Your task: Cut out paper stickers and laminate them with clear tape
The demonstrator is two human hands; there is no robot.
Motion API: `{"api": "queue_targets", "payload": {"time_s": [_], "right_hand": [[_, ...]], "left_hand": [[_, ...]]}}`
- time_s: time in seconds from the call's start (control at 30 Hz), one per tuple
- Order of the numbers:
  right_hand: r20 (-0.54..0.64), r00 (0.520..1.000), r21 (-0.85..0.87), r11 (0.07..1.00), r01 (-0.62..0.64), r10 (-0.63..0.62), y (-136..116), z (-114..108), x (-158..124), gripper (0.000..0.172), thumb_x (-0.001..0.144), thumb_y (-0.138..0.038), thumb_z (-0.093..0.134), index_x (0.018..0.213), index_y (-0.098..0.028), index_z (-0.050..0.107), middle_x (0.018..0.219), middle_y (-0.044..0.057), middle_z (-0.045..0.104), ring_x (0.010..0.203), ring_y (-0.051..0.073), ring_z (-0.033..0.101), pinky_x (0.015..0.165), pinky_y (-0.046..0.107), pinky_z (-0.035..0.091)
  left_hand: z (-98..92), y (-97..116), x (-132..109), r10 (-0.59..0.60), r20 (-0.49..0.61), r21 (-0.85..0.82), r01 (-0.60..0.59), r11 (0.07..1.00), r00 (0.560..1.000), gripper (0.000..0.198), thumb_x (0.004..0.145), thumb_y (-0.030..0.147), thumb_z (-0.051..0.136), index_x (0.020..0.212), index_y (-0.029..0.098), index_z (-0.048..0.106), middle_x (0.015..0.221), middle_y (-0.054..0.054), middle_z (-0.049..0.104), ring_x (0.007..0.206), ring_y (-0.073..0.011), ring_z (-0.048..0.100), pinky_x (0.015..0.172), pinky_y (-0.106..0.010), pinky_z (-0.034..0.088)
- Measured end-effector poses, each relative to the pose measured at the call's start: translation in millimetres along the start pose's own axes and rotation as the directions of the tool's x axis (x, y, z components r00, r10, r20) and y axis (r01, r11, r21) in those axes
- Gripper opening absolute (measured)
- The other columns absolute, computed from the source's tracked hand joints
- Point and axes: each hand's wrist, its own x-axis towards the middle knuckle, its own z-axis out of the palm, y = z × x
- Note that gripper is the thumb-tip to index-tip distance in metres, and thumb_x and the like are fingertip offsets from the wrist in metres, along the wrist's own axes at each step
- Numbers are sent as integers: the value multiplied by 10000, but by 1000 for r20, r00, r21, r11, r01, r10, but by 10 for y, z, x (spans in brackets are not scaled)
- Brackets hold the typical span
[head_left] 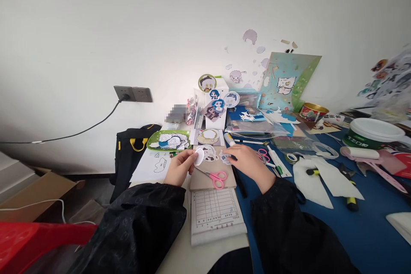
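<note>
Firstly, a printed form pad lies nearest, before the brown board where pink scissors rest, blades toward the left hand. This hand's grip pinches a white paper disc at the board's left side; holding its edge lightly should avoid creases. The right hand reaches a small character cutout, but whether its grip is closed, one cannot tell. Between both hands is a larger character cutout.

There's a dark shape, pixelated past telling; print on the form runs too small to read; left edge slices the red plastic; the right hand hides part of a cutout!
</note>
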Motion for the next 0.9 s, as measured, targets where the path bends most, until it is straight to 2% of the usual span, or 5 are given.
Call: {"api": "queue_targets", "payload": {"time_s": [0.17,0.4,0.57,0.7,0.9], "right_hand": [[90,996,-94,995,30,-21,-134,97,30,262,817,-88,549,948,-230,726,895,66,717,878,225,650,740,260,440],[100,995,-157,988,6,10,-156,120,49,276,825,-91,514,940,-238,718,820,65,724,770,215,656,642,249,398],[23,998,-120,991,-58,61,-129,175,47,326,827,-95,482,1001,-245,714,869,67,731,787,215,664,664,255,408],[-66,992,-37,993,-113,111,-89,204,48,307,817,-105,491,977,-233,720,879,62,730,797,210,669,692,256,427],[-244,940,181,964,-196,237,12,234,68,257,838,-138,483,971,-198,694,914,56,733,836,197,680,769,275,480]], "left_hand": [[18,35,-15,5,0,8,-5,1000,1000,328,640,467,700,654,163,579,394,69,410,396,-72,343,432,-205,267],[21,20,-14,8,5,18,-8,1000,1000,336,626,478,706,649,165,588,403,64,414,394,-79,351,433,-211,272],[11,19,-14,4,2,23,-4,1000,1000,331,634,473,704,661,161,596,410,64,416,397,-77,353,435,-210,279],[11,30,-14,8,-3,22,-8,1000,1000,330,638,470,704,667,159,598,405,63,416,398,-77,353,436,-211,279],[-6,37,-6,20,-15,14,-20,1000,1000,332,647,472,701,680,157,603,409,63,410,397,-75,349,431,-211,271]]}}
